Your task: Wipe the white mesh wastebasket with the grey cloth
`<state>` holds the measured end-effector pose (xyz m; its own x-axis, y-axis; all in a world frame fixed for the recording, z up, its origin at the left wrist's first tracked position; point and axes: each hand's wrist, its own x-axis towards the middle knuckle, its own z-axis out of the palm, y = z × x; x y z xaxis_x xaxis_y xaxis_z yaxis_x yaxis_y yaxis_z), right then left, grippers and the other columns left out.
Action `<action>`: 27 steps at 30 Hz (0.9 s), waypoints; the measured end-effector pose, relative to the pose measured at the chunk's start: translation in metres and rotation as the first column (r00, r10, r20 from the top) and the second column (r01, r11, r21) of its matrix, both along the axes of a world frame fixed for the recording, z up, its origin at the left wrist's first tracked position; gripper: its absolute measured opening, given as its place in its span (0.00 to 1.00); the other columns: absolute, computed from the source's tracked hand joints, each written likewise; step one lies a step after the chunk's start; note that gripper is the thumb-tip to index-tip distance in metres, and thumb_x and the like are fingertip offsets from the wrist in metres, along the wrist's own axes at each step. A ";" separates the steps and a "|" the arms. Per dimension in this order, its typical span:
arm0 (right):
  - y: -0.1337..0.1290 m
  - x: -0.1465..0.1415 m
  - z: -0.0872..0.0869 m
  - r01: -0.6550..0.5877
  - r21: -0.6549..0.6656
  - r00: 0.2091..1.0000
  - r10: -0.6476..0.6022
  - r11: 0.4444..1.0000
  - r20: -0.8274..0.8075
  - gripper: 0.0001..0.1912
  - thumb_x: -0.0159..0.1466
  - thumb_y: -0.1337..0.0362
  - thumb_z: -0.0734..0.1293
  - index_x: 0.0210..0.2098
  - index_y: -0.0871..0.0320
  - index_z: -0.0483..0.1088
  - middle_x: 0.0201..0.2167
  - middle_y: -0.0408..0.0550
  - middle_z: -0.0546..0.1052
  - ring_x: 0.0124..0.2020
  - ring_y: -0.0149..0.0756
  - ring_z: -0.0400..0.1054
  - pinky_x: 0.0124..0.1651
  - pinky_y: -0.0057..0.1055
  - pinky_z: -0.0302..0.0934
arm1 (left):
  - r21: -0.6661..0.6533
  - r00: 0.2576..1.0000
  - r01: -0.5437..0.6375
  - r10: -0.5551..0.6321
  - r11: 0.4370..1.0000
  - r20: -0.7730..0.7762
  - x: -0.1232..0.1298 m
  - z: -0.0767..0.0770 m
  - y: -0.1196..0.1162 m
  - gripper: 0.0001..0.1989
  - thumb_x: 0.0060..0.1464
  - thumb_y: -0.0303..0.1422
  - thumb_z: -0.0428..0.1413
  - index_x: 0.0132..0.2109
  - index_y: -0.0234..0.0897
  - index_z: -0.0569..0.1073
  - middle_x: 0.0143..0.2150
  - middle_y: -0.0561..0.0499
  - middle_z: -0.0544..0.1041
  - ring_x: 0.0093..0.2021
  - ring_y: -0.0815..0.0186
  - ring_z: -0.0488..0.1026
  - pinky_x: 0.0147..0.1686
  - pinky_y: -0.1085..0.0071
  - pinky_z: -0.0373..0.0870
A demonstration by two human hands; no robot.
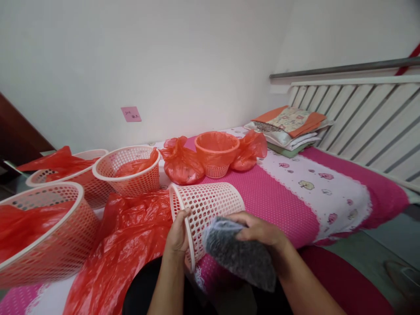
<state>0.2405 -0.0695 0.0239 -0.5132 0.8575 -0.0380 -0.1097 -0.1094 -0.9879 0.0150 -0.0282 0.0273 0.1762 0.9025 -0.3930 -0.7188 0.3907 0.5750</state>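
In the head view a pale pink perforated plastic basket [216,197] lies tipped on its side in front of me, its mouth toward the left. My left hand [178,234] grips the basket's rim, thumb on the outside and the other fingers partly hidden. In my right hand [259,229] is a grey fuzzy cloth [241,253] with a lighter edge, bunched at the top and hanging down. The cloth is held against or just before the basket's side; I cannot tell whether they touch. A crumpled red plastic bag [127,236] lies left of my left hand.
Several pink baskets with red plastic [127,186] stand at the left. Against the wall are a red-lined basket [216,151] and knotted red bags [183,164]. Folded bedding [292,124] lies by the white slatted rail [361,118]. A pink and white patterned sheet [278,205] covers the bed.
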 end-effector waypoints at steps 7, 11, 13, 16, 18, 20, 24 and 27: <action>-0.010 0.040 -0.011 0.578 -0.226 0.715 -0.620 0.784 -0.325 0.26 0.50 0.51 0.76 0.47 0.54 0.78 0.39 0.52 0.84 0.47 0.53 0.78 0.50 0.46 0.72 | 0.021 0.995 0.094 -0.095 0.995 0.011 0.004 0.001 -0.002 0.19 0.65 0.44 0.55 0.50 0.32 0.78 0.45 0.38 0.85 0.55 0.49 0.80 0.60 0.52 0.72; 0.006 0.054 -0.017 0.707 -0.257 0.595 -0.750 0.659 -0.288 0.19 0.50 0.52 0.77 0.39 0.53 0.77 0.33 0.49 0.84 0.44 0.53 0.79 0.49 0.48 0.73 | 0.025 0.990 0.131 -0.132 0.991 0.043 0.005 0.003 -0.002 0.32 0.64 0.54 0.50 0.61 0.33 0.74 0.53 0.35 0.82 0.59 0.47 0.76 0.62 0.50 0.69; 0.015 0.059 -0.020 0.749 -0.233 0.572 -0.783 0.620 -0.245 0.18 0.50 0.53 0.78 0.37 0.53 0.77 0.32 0.48 0.84 0.41 0.51 0.80 0.47 0.46 0.73 | 0.021 0.992 0.119 -0.120 0.993 0.036 0.005 0.003 -0.001 0.31 0.65 0.51 0.50 0.63 0.32 0.72 0.54 0.36 0.82 0.59 0.47 0.76 0.62 0.50 0.69; 0.025 0.064 -0.023 0.828 -0.139 0.520 -0.837 0.543 -0.171 0.23 0.49 0.53 0.79 0.41 0.55 0.77 0.33 0.48 0.83 0.36 0.47 0.79 0.43 0.42 0.72 | 0.034 0.996 0.085 -0.085 0.996 0.016 0.005 0.002 0.000 0.27 0.67 0.45 0.50 0.63 0.31 0.72 0.52 0.36 0.82 0.57 0.48 0.78 0.62 0.51 0.69; 0.030 0.069 -0.026 0.900 -0.003 0.435 -0.897 0.437 -0.084 0.25 0.50 0.50 0.77 0.43 0.56 0.77 0.33 0.48 0.82 0.33 0.45 0.77 0.40 0.41 0.70 | 0.053 0.998 0.068 -0.068 0.996 0.011 0.005 0.000 0.001 0.26 0.67 0.43 0.50 0.63 0.31 0.72 0.51 0.36 0.83 0.56 0.49 0.79 0.61 0.50 0.70; 0.033 0.075 -0.028 0.915 0.261 0.303 -0.951 0.309 0.064 0.22 0.53 0.49 0.73 0.41 0.58 0.76 0.31 0.48 0.81 0.31 0.44 0.73 0.38 0.39 0.67 | 0.071 0.998 0.065 -0.065 0.995 0.005 0.006 -0.001 0.002 0.24 0.67 0.41 0.50 0.62 0.30 0.73 0.50 0.36 0.83 0.55 0.49 0.79 0.60 0.50 0.71; 0.037 0.083 -0.037 0.671 0.707 0.045 -0.964 0.225 0.263 0.16 0.60 0.50 0.63 0.35 0.56 0.72 0.28 0.51 0.77 0.31 0.44 0.68 0.37 0.38 0.61 | 0.073 0.998 0.064 -0.062 0.995 -0.032 0.007 -0.001 0.003 0.21 0.64 0.37 0.52 0.58 0.29 0.75 0.47 0.37 0.84 0.52 0.49 0.81 0.59 0.52 0.73; 0.043 0.078 -0.050 0.657 0.720 0.024 -0.961 0.223 0.276 0.17 0.62 0.50 0.60 0.36 0.56 0.71 0.30 0.53 0.77 0.31 0.45 0.69 0.36 0.37 0.60 | 0.062 0.995 0.084 -0.080 0.995 -0.053 0.006 0.000 0.003 0.20 0.61 0.36 0.54 0.56 0.29 0.76 0.47 0.38 0.84 0.52 0.49 0.81 0.58 0.52 0.73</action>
